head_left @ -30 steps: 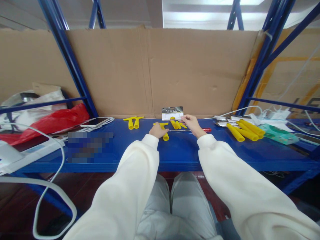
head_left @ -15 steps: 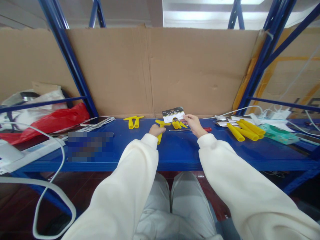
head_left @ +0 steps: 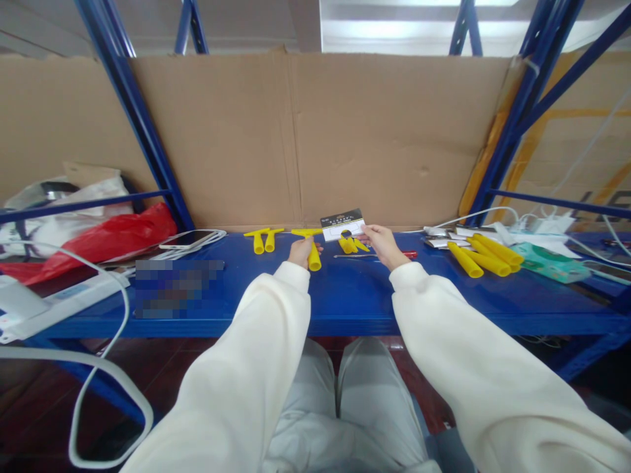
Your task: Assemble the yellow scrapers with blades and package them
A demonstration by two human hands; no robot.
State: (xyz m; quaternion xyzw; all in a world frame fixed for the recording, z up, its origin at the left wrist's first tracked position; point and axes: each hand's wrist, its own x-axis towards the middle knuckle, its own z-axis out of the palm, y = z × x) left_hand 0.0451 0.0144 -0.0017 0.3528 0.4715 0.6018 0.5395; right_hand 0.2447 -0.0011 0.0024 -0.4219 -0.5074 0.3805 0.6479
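Note:
My left hand (head_left: 298,252) is closed around the handle of a yellow T-shaped tool, like a small squeegee (head_left: 314,257), its crossbar facing the cardboard. In my right hand (head_left: 382,244), thumb and fingers pinch the edge of a black-and-white printed card (head_left: 340,223) with a rounded cutout. The card stands tilted just right of the tool's crossbar. Below it lie small yellow pieces (head_left: 348,246) and a thin rod with a red handle (head_left: 409,254), partly behind my right hand. Two more yellow T-shaped tools (head_left: 264,242) rest on the left.
Yellow tubes (head_left: 486,258) lie on the right of the blue table (head_left: 355,295), beside a green soft pack (head_left: 547,264) and stacked cards (head_left: 444,240). A cardboard panel (head_left: 384,138) closes the back. At left are a phone (head_left: 190,240), red bag (head_left: 123,240) and power strip (head_left: 64,299).
My left hand has shifted slightly left, and the yellow T-shaped tool has turned, so its crossbar is now level and its handle points toward me. The card stays nearly in place.

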